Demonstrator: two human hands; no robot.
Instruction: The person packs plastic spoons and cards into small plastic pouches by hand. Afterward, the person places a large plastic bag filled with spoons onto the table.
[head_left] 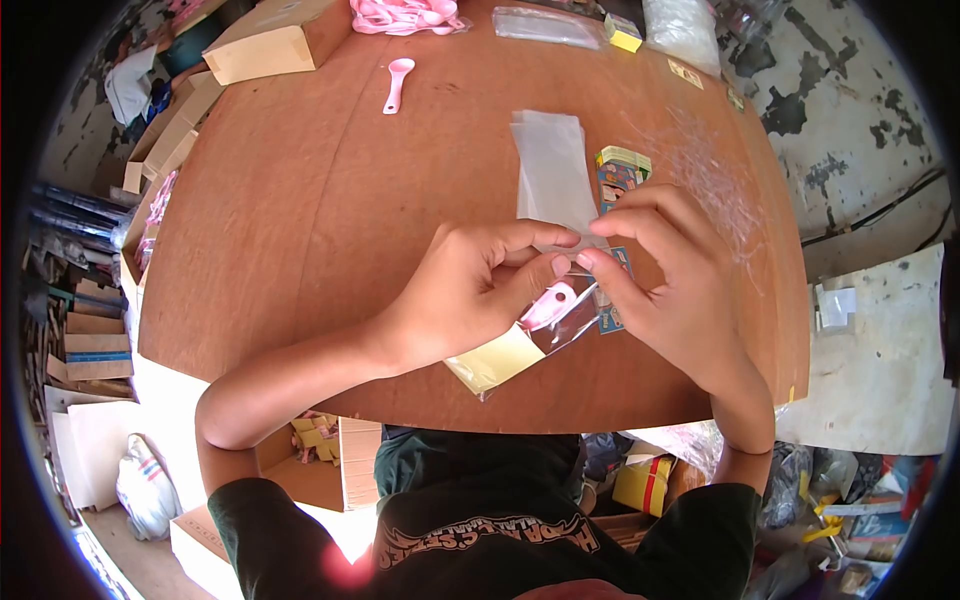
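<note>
My left hand [450, 285] pinches the mouth of a clear plastic bag [572, 326] between thumb and forefinger. Inside the bag are a pink plastic spoon [546, 308], its handle end with the hole showing, and a pale yellow card [497, 362]. My right hand [672, 265] is at the same mouth, fingers curled, thumb and forefinger on the bag's edge with a small gap between their tips. Just beyond my hands lies a stack of flat clear bags [553, 165]. A stack of printed cards [622, 170] sits beside it, partly hidden by my right hand.
A loose pink spoon [397, 85] lies farther back, before a heap of pink spoons [405, 14]. Thin clear strips [710, 180] are tangled at the right. A cardboard box [275, 40] stands at the back left of the brown table [250, 250]. Another person [132, 85] is at far left.
</note>
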